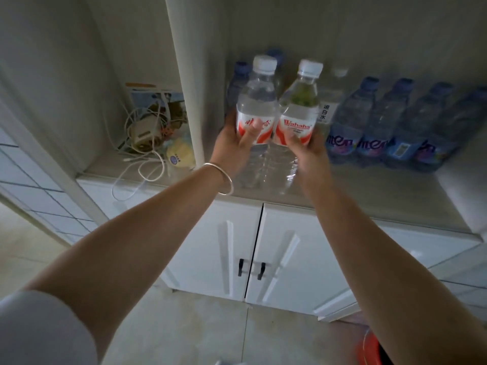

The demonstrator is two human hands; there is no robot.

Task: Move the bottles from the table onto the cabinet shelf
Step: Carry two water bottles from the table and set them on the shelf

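My left hand [234,143] grips a clear water bottle [257,101] with a white cap and a red-and-white label. My right hand [307,151] grips a second bottle of the same kind [299,104], tilted slightly right. Both bottles are held side by side, touching, over the front of the cabinet shelf [369,196]. Behind them on the shelf stand a row of blue-capped bottles [374,119], a clear white-capped bottle [329,101] and more blue-capped bottles [239,75] at the back left. The table is out of view.
A white upright divider [184,75] splits the shelf. Left of it lie tangled white cables and a charger [142,133] and a yellow item [179,154]. Below are two white cabinet doors with black handles [250,268]. A red object [369,349] sits on the floor at lower right.
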